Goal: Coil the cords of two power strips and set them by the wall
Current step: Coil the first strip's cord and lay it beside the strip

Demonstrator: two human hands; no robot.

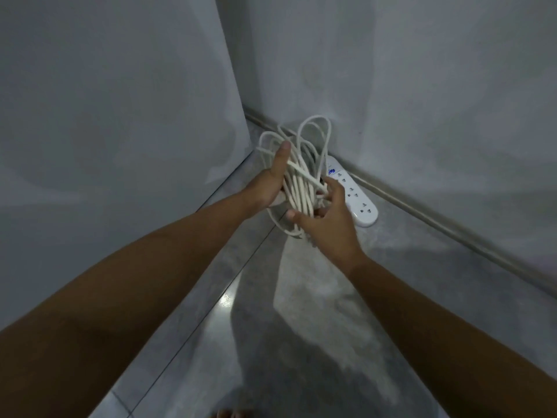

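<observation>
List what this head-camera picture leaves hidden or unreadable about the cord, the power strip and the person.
- Head view: part of the power strip is hidden behind the coiled cord.
- Its blue print is too small to read.
- Fingers of the left hand are behind the coil.
- The foot is cut off by the bottom edge.
</observation>
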